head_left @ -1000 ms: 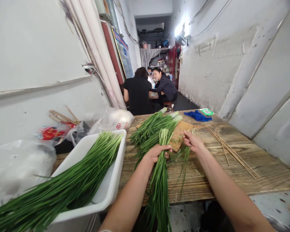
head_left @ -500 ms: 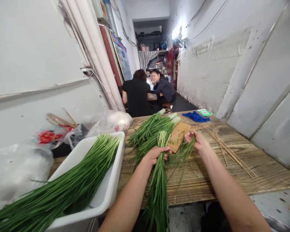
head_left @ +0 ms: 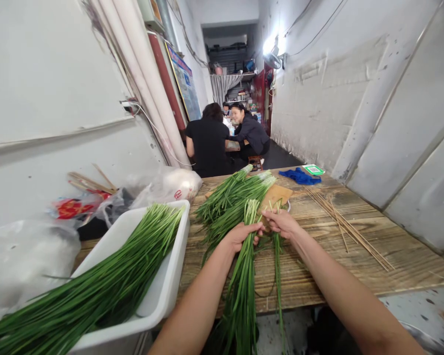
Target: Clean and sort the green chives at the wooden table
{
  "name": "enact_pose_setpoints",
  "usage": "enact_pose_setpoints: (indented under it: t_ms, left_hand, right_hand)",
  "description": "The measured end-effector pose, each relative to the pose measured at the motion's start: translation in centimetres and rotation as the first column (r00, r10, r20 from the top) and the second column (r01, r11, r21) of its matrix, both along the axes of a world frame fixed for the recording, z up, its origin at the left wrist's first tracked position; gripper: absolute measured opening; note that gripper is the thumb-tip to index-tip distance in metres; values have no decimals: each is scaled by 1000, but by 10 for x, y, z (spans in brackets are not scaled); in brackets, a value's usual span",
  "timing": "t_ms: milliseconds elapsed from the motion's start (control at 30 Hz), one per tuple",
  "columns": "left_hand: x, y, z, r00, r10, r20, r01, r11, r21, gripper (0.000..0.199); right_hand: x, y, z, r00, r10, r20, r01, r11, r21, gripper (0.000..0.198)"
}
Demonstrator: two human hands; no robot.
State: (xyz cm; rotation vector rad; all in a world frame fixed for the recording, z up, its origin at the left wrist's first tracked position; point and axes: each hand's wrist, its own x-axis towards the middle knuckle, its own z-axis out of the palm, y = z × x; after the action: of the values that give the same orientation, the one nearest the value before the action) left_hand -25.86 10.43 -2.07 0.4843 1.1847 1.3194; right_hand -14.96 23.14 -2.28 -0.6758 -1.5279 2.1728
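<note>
Chive stalks (head_left: pixel 246 276) clamped in the left hand (head_left: pixel 246 235) are hanging over the near edge of the worktop (head_left: pixel 303 286), their lower ends running out of view, while the right hand (head_left: pixel 281 224) is pinching one thinner bunch (head_left: pixel 277 261) just beside them and one board (head_left: pixel 277 192) is lying partly hidden behind. One white tub (head_left: pixel 177 261) is holding more greens (head_left: pixel 133 271) that are leaving the frame at lower left, and one blue cloth (head_left: pixel 301 176) and several thin sticks (head_left: pixel 351 231), overlapping too closely to count, are lying to the right. Compared with half a second ago, the right hand is sitting nearer the left.
</note>
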Motion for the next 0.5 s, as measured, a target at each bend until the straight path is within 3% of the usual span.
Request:
enact_pose_setpoints:
  t_ms: [333, 500]
  left_hand:
    - [-3, 3, -3, 988, 151, 43, -151, 988, -8, 22]
    - [-2, 4, -2, 980, 199, 28, -199, 980, 8, 21]
  right_hand:
    - [3, 0, 8, 991, -103, 86, 88, 983, 160, 30]
    - [6, 7, 8, 988, -96, 118, 81, 989, 122, 26]
